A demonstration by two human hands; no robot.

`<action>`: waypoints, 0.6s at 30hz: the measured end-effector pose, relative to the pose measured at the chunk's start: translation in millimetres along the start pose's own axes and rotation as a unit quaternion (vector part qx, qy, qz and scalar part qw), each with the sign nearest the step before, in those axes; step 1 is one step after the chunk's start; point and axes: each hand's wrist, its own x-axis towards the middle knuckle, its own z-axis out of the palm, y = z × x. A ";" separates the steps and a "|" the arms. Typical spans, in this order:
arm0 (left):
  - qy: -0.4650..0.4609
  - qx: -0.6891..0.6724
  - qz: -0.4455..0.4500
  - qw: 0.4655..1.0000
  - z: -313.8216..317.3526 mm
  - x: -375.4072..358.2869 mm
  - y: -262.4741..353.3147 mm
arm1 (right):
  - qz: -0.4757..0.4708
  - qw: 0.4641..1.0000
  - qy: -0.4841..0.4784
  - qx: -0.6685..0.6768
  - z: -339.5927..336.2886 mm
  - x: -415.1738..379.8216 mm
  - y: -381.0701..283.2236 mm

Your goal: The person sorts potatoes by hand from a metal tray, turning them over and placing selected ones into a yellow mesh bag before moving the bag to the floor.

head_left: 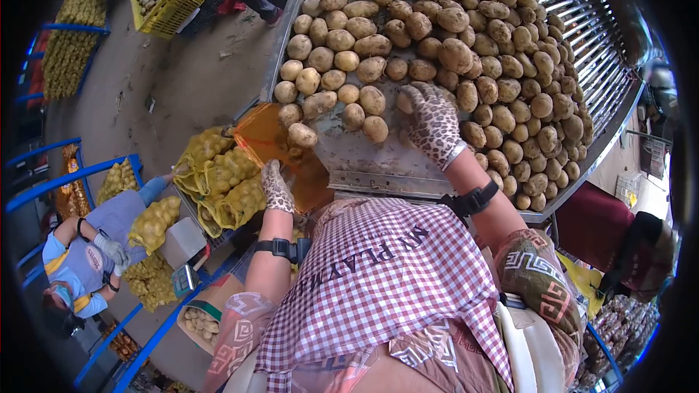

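Observation:
Potatoes (502,65) lie spread and heaped over a metal sorting table (364,162). My right hand (435,127), in a leopard-print glove, reaches palm down onto the tabletop, its fingers curled against a potato (404,103) that they partly hide. At the table's left corner hangs an orange mesh bag (266,133) with its mouth open below the edge. My left hand (277,188), gloved alike, is closed at the bag's near rim. One potato (301,135) sits at the table edge right above the bag's mouth.
Yellow mesh bags filled with potatoes (218,175) stand left of the table. A person (95,247) in gloves handles bags near a scale (183,276). Blue rails (95,172) run along the left. Metal rollers (582,22) lie beyond the heap. A yellow crate (169,13) is on the floor.

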 end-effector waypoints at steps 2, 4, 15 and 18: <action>-0.017 0.110 0.269 0.957 22.8 -8.4 29.3 | 0.046 0.995 -0.053 -0.069 3.4 -0.7 13.8; -0.067 0.239 0.480 0.841 62.0 -25.4 71.9 | 0.019 0.992 -0.028 -0.123 23.6 -2.5 17.5; -0.096 0.642 0.638 0.414 148.0 -40.4 98.9 | -0.001 0.958 -0.254 0.133 25.8 1.2 -21.6; -0.064 0.650 0.634 0.413 131.2 -45.3 84.2 | -0.041 0.957 -0.220 0.186 41.8 -1.1 -15.5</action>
